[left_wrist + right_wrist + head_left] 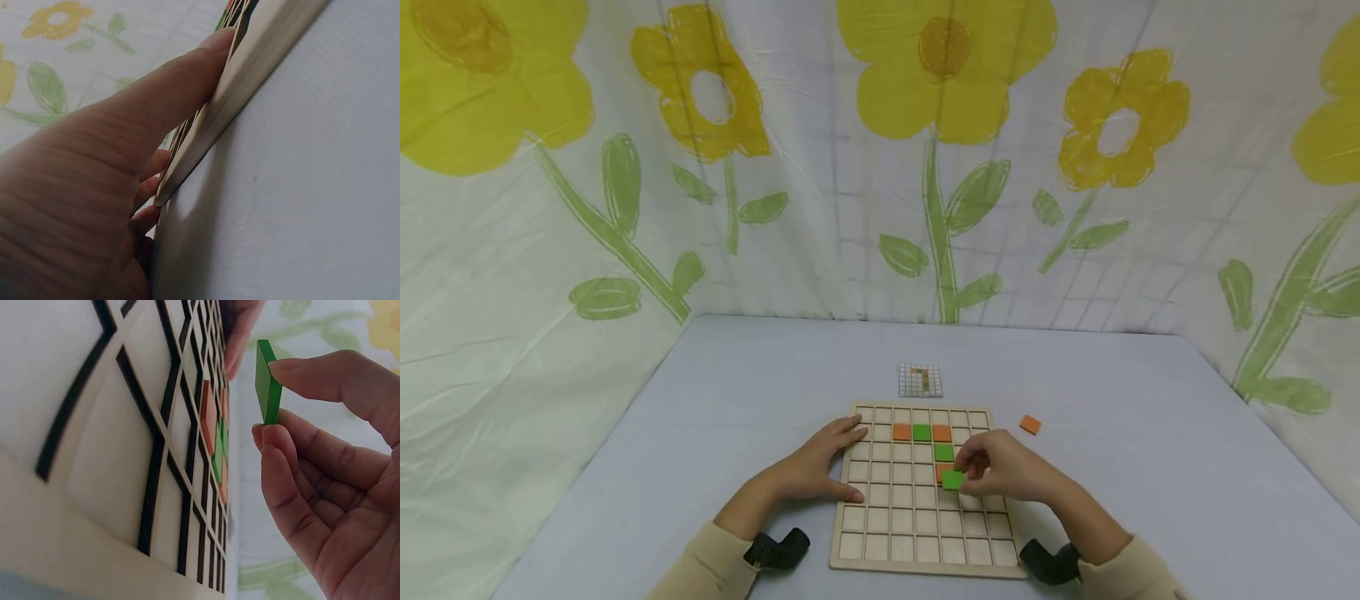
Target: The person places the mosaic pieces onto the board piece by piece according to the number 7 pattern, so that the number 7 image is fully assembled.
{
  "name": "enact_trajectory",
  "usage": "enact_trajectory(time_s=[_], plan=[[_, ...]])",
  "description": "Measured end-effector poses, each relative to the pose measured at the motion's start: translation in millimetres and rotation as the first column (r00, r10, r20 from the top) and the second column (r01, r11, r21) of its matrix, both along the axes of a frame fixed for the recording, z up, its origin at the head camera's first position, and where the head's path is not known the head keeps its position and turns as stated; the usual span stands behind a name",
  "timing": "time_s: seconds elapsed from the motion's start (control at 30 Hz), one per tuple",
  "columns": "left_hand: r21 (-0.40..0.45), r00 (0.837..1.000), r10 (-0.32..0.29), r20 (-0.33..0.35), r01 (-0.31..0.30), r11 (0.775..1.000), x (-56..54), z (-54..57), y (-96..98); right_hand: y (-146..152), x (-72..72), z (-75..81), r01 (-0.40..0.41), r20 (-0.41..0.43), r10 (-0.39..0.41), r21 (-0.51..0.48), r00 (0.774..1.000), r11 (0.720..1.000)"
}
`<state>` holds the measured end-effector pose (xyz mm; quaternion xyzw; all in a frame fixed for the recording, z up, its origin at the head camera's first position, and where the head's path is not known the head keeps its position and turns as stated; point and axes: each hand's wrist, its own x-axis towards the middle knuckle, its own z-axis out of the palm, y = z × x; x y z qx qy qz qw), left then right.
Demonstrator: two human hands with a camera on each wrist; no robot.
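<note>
My right hand (1011, 468) pinches a green square tile (269, 384) between thumb and fingertips. In the head view this green tile hangs over the wooden grid board (876, 546), partly hiding an orange tile in the grid. My left hand (805, 467) rests at the board's left edge, thumb and fingers spread along the frame (231, 87). Set in the grid's cells are an orange tile (902, 432), a green tile (922, 432) and another orange tile (941, 433) in a row. A green tile (943, 452) sits below the row's right end, above the partly hidden orange one.
A loose orange tile (1030, 425) lies on the pale table (760, 367) right of the board. Behind the board lies a small card (920, 380) printed with a coloured grid pattern. A flower-patterned curtain (820, 208) hangs around the table's back and sides.
</note>
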<state>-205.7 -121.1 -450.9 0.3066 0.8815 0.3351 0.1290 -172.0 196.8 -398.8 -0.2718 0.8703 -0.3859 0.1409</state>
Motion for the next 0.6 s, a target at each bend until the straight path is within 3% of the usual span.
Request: enact_trajectory(time_s=[0.6], plan=[[-0.006, 1.000, 0.004, 0.003, -0.004, 1.000, -0.6, -0.2, 0.2, -5.9, -2.1, -14.4, -0.010, 0.055, 0.008, 0.035, 0.998, 0.999]])
